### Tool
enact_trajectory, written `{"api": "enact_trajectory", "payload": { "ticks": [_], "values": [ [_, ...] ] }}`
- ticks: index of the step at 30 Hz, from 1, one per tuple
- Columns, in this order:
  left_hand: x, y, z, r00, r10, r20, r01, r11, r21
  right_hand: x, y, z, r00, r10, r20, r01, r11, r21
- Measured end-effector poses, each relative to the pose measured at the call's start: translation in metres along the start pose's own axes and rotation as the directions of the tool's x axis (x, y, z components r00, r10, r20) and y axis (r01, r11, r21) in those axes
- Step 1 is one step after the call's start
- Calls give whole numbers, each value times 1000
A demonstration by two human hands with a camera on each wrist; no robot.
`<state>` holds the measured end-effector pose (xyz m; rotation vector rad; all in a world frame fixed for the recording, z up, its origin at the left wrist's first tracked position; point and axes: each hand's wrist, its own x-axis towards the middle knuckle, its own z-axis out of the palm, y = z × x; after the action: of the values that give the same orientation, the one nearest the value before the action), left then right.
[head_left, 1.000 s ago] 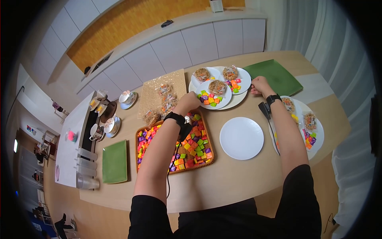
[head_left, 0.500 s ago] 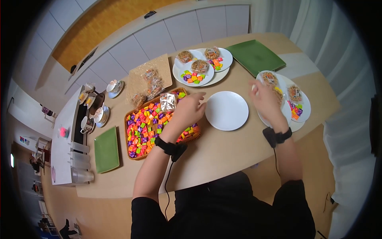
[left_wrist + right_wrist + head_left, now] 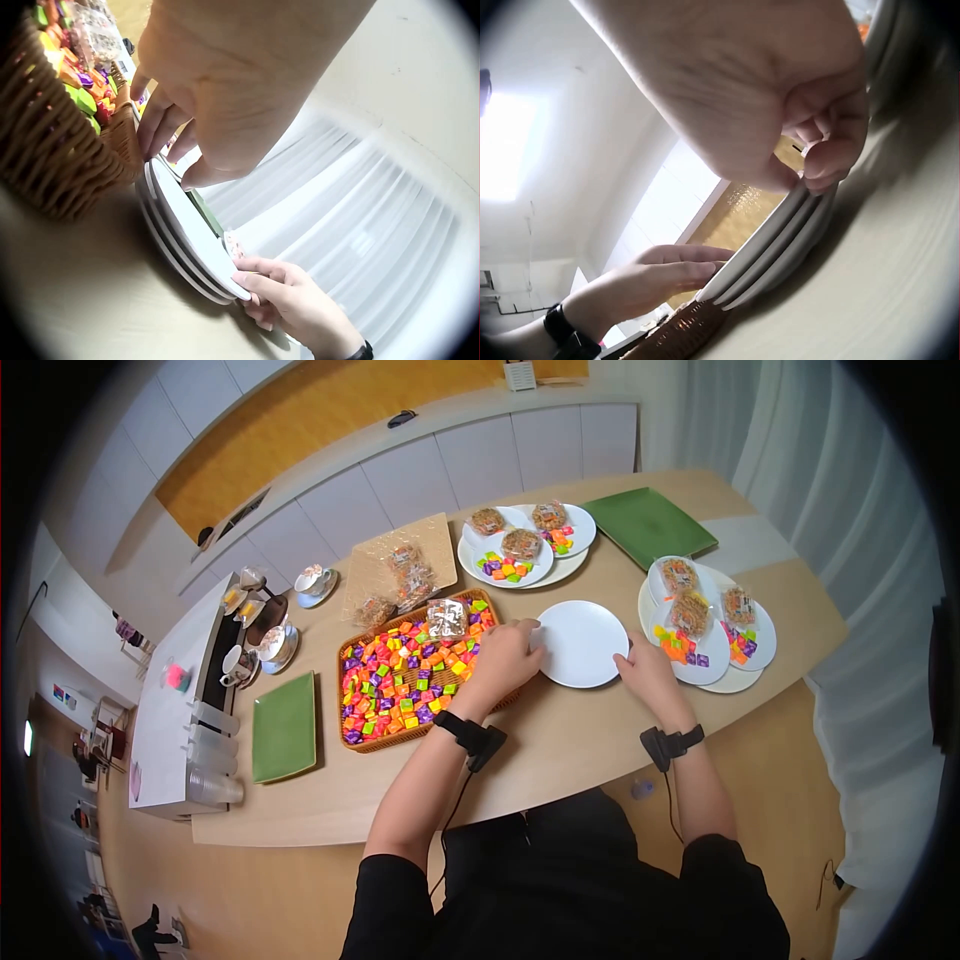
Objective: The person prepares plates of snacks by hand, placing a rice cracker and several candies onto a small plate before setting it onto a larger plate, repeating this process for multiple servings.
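Note:
A small stack of round white plates sits on the table between the hands; both wrist views show its layered rims. At the left rim, my left hand has its fingers bent at the edge and its thumb over the top plate. My right hand pinches the right rim, thumb above and fingertips against the edge. Beside my left hand is a wicker basket of colourful wrapped pieces, with a clear packet on top.
Plates holding wrapped round snacks and colourful pieces stand at the back and right. Green square plates lie at back right and left. Wrapped snacks sit on a tan board; cups stand at far left.
My hands moved from the back plates to the stack's opposite rims and took hold. One more small plate with a snack and pieces shows among the right-hand plates than a second ago.

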<state>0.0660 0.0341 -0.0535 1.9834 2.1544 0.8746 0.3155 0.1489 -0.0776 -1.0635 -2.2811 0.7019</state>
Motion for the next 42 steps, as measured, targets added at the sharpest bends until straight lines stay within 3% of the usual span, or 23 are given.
{"api": "enact_trajectory", "payload": {
  "ticks": [4, 6, 7, 8, 11, 12, 14, 15, 17, 20, 23, 24, 25, 26, 28, 30, 31, 36, 39, 41, 42],
  "values": [
    [-9, 11, -1, 996, -56, -64, 53, 997, -62, -7, 4, 1, 998, 57, -19, -54, 991, 123],
    [-14, 12, 2, 979, -16, -204, -14, 989, -146, -4, 15, 7, 991, 31, -129, -3, 977, 214],
    [-18, 11, 1, 971, -9, -238, -36, 983, -180, -4, 12, 7, 994, 89, -63, -53, 901, 430],
    [-23, 15, -6, 967, -18, -255, -28, 984, -176, -3, -2, 3, 996, 69, -57, -39, 903, 428],
    [-38, 16, -28, 923, -52, -380, -80, 943, -323, 4, -37, 12, 995, 102, -24, -49, 658, 752],
    [-43, 10, -33, 919, -64, -389, -70, 945, -320, 8, -49, 18, 996, 89, -13, -49, 658, 752],
    [-50, -5, -42, 867, -94, -489, -93, 934, -345, 12, -83, 28, 951, 107, 289, -308, 381, 872],
    [-54, -16, -45, 859, -106, -500, -95, 928, -360, 18, -92, 39, 950, 99, 297, -312, 382, 870],
    [-58, -38, -50, 855, -141, -499, -65, 926, -373, 29, -102, 58, 884, 3, 468, -453, 255, 854],
    [-58, -64, -67, 870, -274, -411, -5, 827, -563, 46, -106, 74, 871, 7, 491, -486, 152, 860],
    [-50, -91, -82, 863, -364, -350, 200, 883, -425, 47, -103, 81, 891, 39, 452, -453, 89, 887],
    [-47, -97, -86, 863, -364, -351, 201, 884, -422, 48, -100, 83, 902, 53, 429, -432, 47, 901],
    [-42, -106, -87, 922, -198, -332, 160, 977, -139, 48, -97, 83, 903, 52, 427, -429, 44, 902],
    [-35, -118, -86, 964, -39, -263, 81, 985, 151, 48, -93, 82, 905, 33, 423, -424, 27, 905],
    [-17, -128, -86, 977, 27, -213, 9, 986, 169, 50, -87, 81, 911, 19, 411, -411, 13, 911],
    [-7, -129, -86, 1000, -11, 25, 0, 904, 428, 51, -81, 83, 917, 41, 397, -397, 13, 918],
    [-2, -131, -84, 1000, 19, 24, -28, 880, 474, 51, -79, 84, 918, 47, 394, -395, 15, 919],
    [2, -123, -88, 996, -31, 82, -14, 867, 497, 52, -83, 83, 919, 82, 386, -387, -5, 922],
    [-6, -117, -96, 997, -34, 68, 2, 906, 424, 53, -82, 84, 918, 98, 385, -385, -14, 923],
    [-15, -113, -100, 995, -100, -20, 102, 967, 232, 52, -85, 82, 918, 103, 383, -383, -17, 923],
    [-21, -112, -104, 995, -100, -16, 101, 967, 232, 51, -85, 82, 917, 108, 384, -384, -21, 923]
  ]
}}
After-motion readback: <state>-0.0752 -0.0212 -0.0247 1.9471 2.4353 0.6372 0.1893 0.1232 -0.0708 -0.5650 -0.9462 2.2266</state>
